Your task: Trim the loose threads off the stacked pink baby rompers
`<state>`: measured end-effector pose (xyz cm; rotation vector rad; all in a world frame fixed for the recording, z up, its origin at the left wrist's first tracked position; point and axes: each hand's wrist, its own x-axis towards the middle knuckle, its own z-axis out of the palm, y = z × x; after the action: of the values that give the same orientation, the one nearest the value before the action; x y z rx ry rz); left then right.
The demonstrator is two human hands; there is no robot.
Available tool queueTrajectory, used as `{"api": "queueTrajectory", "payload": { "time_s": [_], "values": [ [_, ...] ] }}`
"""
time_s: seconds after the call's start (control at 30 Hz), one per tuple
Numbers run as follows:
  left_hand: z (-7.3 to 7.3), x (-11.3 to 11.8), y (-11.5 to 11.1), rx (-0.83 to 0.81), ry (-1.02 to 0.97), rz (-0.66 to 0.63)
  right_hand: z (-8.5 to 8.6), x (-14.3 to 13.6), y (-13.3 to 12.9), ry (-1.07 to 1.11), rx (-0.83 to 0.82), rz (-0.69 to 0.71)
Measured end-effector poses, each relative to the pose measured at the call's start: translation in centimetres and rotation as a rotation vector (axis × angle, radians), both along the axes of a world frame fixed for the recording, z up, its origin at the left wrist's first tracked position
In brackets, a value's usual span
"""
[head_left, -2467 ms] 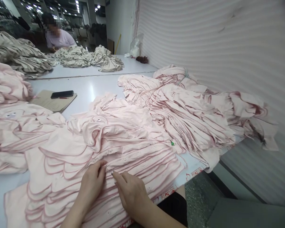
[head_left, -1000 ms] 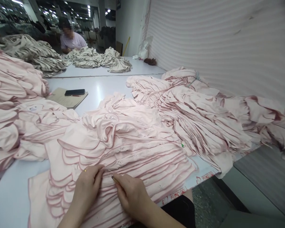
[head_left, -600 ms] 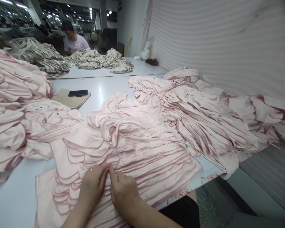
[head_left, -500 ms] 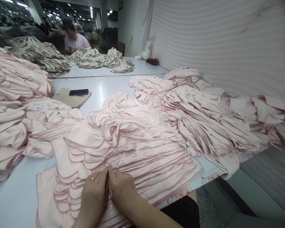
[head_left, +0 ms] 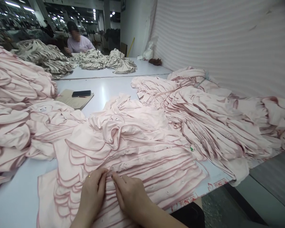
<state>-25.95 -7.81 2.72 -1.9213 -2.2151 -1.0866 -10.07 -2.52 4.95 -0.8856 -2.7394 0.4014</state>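
A fanned stack of pale pink garments (head_left: 137, 152) with darker pink piping and snap buttons lies on the white table (head_left: 102, 87) in front of me. My left hand (head_left: 93, 193), with a ring on one finger, and my right hand (head_left: 130, 194) rest on the near edge of the stack. Their fingertips meet at one piped hem, and each pinches the fabric there. What lies between the fingertips is too small to make out.
More pink garments are piled at the right (head_left: 204, 110) and left (head_left: 11, 95). A black phone (head_left: 81, 93) lies on a notebook (head_left: 70, 100). Beige garments (head_left: 104, 60) and a seated person (head_left: 79, 42) are at the far table. A ribbed wall (head_left: 216, 41) is on the right.
My hands were a little apart with a thin thread between them, then closed together on the hem. They now sit slightly apart again. The view has shifted a little to the left.
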Motion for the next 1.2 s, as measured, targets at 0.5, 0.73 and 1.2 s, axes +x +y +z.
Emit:
{"api": "queueTrajectory", "payload": {
  "time_s": [0.5, 0.73, 1.2],
  "values": [
    [2.3, 0.0, 4.3, -0.124, -0.119, 0.243, 1.3, 1.2, 3.9, 0.468, -0.225, 0.061],
    [3.4, -3.6, 13.4, 0.101, 0.449, 0.113, -0.6, 12.4, 16.3, 0.3, -0.095, -0.261],
    [-1.2, 17.4, 19.0, -0.307, 0.06, -0.44, 0.6, 20.3, 17.1, -0.107, 0.004, -0.448]
  ]
}}
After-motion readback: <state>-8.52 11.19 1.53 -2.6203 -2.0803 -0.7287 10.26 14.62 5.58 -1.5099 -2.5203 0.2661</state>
